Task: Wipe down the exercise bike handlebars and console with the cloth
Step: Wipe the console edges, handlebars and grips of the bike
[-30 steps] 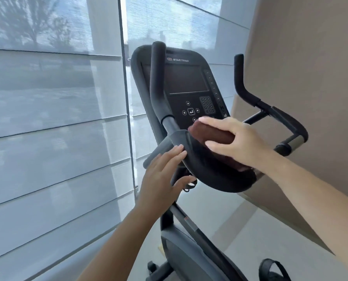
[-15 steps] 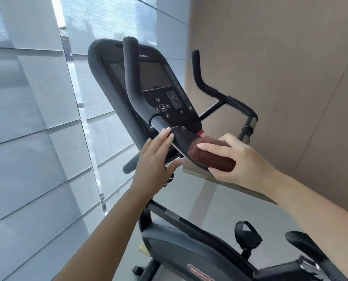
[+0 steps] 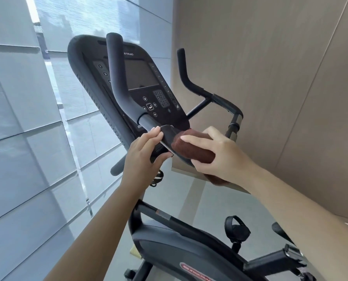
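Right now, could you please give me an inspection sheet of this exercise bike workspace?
Surface: black handlebar crosspiece, partly under the cloth.
Job's things: brown terry cloth draped over the crosspiece; black console, screen dark; black left grip and right grip, both upright.
Clutter: nothing seen.
Hands: left hand holds the crosspiece; right hand grips the cloth.
Cables: thin black cord loop hanging below the console.
Surroundings: grey window blinds, beige panelled wall, strapped pedal.

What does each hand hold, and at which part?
The right hand grips the cloth around its middle, wrapped over the handlebar. The left hand pinches the handlebar's flat part beside it.
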A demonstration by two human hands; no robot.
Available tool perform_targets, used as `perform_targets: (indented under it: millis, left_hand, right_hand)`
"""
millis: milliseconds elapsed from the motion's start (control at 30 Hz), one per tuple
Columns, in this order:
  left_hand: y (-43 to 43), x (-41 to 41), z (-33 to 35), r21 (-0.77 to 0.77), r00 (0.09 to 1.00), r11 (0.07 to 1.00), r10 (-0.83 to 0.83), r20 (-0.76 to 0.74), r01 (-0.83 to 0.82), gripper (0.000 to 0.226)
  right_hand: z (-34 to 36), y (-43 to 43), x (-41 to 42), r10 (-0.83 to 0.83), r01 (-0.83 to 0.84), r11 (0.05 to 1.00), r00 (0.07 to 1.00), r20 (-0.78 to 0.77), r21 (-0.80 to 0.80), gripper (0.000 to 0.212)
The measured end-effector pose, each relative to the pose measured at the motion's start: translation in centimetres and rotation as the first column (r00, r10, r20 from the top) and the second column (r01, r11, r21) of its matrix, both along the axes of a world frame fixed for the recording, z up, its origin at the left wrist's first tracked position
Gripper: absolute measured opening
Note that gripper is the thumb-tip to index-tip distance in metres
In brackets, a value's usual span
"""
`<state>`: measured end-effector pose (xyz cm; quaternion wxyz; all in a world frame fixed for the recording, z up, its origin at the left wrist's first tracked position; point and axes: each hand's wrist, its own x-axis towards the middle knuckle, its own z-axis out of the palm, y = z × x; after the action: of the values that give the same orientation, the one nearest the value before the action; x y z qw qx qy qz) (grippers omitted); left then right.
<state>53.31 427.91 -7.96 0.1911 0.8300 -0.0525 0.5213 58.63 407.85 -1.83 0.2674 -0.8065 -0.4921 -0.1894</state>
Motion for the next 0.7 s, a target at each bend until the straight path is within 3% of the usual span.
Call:
perform_targets:
  millis: [200, 367, 533, 700]
  left_hand:
    - [-1.2, -0.5, 0.2, -0.021, 0.996, 0.997, 0.075, -0.05, -0.076, 0.071]
    - [-2.6, -0.5, 0.6, -0.057, 0.986, 0.988, 0.137, -0.096, -0.143, 0.082]
    - [-3.2, -0.8, 0.6, -0.062, 0.974, 0.977, 0.194, -0.114, -0.202, 0.082]
    - [-3.3, -0.8, 0.3, -0.086, 0.979, 0.979, 0.178, -0.102, -0.187, 0.079]
  right_hand:
    - [-1.2, -4.7, 2.2, 0.08, -0.081, 0.996, 0.996, -0.046, -0.026, 0.051]
    - [3.0, -0.5, 5.5, 0.188, -0.147, 0.968, 0.962, -0.199, 0.203, 0.052]
    - [3.8, 5.3, 6.9, 0.321, -0.345, 0.939, 0.861, -0.394, 0.011, 0.051]
    - [2.4, 1.1, 8.2, 0.331, -0.365, 0.927, 0.902, -0.278, -0.082, 0.058]
